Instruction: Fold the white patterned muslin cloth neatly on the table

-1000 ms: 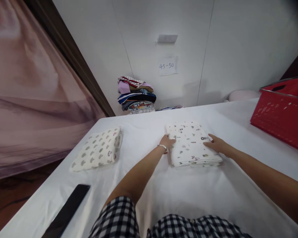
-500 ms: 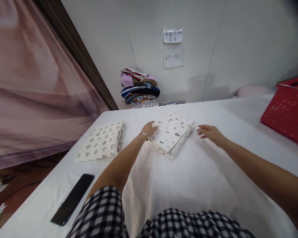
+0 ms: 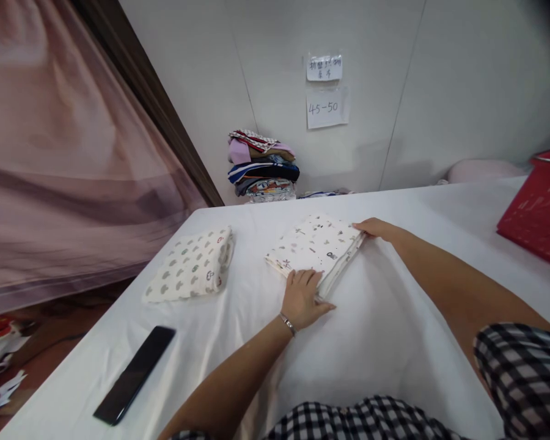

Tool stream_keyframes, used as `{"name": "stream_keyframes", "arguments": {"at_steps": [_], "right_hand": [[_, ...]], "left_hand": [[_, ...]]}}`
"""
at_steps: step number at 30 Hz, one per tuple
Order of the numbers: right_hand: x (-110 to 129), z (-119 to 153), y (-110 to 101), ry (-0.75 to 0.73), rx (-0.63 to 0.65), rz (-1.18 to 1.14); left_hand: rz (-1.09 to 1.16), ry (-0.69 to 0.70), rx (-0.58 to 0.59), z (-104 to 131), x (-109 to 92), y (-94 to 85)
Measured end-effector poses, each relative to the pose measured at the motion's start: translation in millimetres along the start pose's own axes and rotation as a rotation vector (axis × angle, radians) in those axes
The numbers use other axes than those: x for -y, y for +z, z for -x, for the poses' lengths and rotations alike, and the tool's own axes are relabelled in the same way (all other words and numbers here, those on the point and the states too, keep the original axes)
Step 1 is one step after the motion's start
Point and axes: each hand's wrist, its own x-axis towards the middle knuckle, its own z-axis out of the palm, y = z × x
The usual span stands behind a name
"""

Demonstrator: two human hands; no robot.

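A white folded cloth [image 3: 318,241] with small scattered prints lies on the table in front of me, its layers showing along the near right edge. My left hand [image 3: 302,296], with a bracelet at the wrist, rests its fingers on the cloth's near corner. Its thumb is spread away, so this hand is open. At the cloth's right corner, my right hand [image 3: 373,227] is closed with the fabric edge between thumb and fingers. To the left lies a second folded cloth [image 3: 187,269], cream with grey mushroom-like prints, apart from both hands.
A black phone [image 3: 135,374] lies on the white-covered table [image 3: 371,366] at the near left. Behind the far edge rises a stack of folded fabrics [image 3: 263,168]. A red bag or bin [image 3: 538,211] stands at the right, and a pink curtain [image 3: 87,153] hangs left.
My left hand has moved from the cloth's left side to its near corner. My right hand has come in from the right and closed on the right corner.
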Motion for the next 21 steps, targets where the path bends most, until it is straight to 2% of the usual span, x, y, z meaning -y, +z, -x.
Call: {"name": "stream_keyframes", "arguments": {"at_steps": [3,5,8,11,13,15,17,19,21], "right_hand": [[3.0,4.8,-3.3,0.049,0.091,-0.015],[2.4,14.4,-4.9,0.062,0.139,-0.032],[-6.9,46.0,-1.7,0.084,0.279,-0.130],[-22.8,94.1,8.3,0.098,0.443,-0.314],[-32.0,125.4,14.4,0.108,0.472,-0.443],[-38.0,148.9,17.1,0.122,0.441,-0.564],[-41.6,163.7,17.3,0.146,0.424,-0.666],[-44.5,172.6,17.6,0.178,0.425,-0.735],[-47.5,178.8,20.7,0.189,0.398,-0.768]], "left_hand": [[-0.084,0.018,0.038,0.0,0.8,3.2],[-0.131,0.035,0.060,3.6,10.8,-1.5],[-0.173,0.026,0.086,18.7,39.0,-21.3],[-0.188,0.010,0.144,38.8,69.3,-49.2],[-0.163,-0.044,0.209,45.6,78.7,-64.6],[-0.131,-0.099,0.221,41.9,73.3,-71.6],[-0.101,-0.106,0.126,27.5,53.4,-67.3],[-0.037,-0.043,0.046,6.5,24.0,-52.0],[0.029,0.049,0.044,-16.3,-7.5,-29.9]]}}
